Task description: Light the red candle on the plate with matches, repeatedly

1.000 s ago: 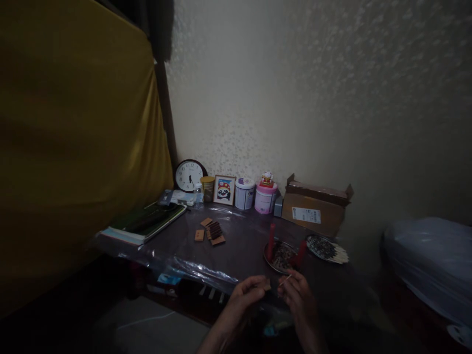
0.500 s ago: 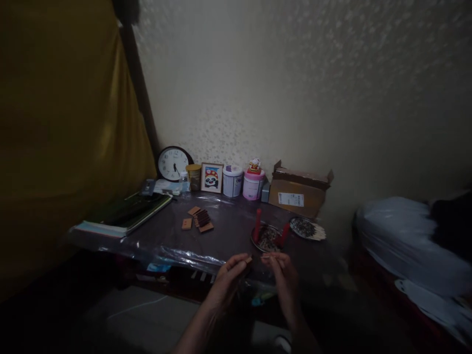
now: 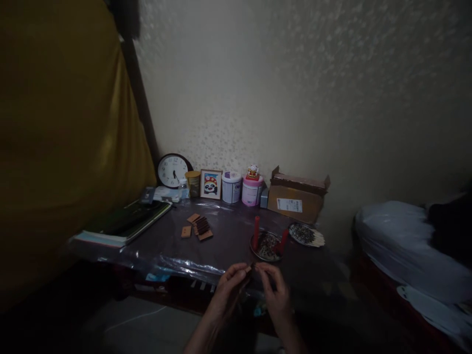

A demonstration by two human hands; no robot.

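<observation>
My left hand (image 3: 229, 289) is closed around a small tan matchbox (image 3: 249, 269), held just in front of the table's near side. My right hand (image 3: 275, 290) pinches a thin matchstick, mostly hidden by the fingers, right up against the end of the box. Beyond the hands, two red candles (image 3: 256, 233) stand on a round plate (image 3: 262, 257) of dark and pale bits; the right one leans. To its right lies another plate with pale, dark-headed matchsticks (image 3: 306, 234). Several tan matchboxes (image 3: 186, 231) with dark sides lie further left, some piled.
Along the wall stand a clock (image 3: 173, 170), a framed panda picture (image 3: 211, 185), white and pink tubs (image 3: 231, 189) and an open cardboard box (image 3: 295, 196). A large flat book (image 3: 129, 223) lies at the left. Plastic film hangs over the front edge.
My right hand has moved left, bringing the matchstick to the matchbox; before, the hands were apart. The view has tilted slightly, so the table sits lower.
</observation>
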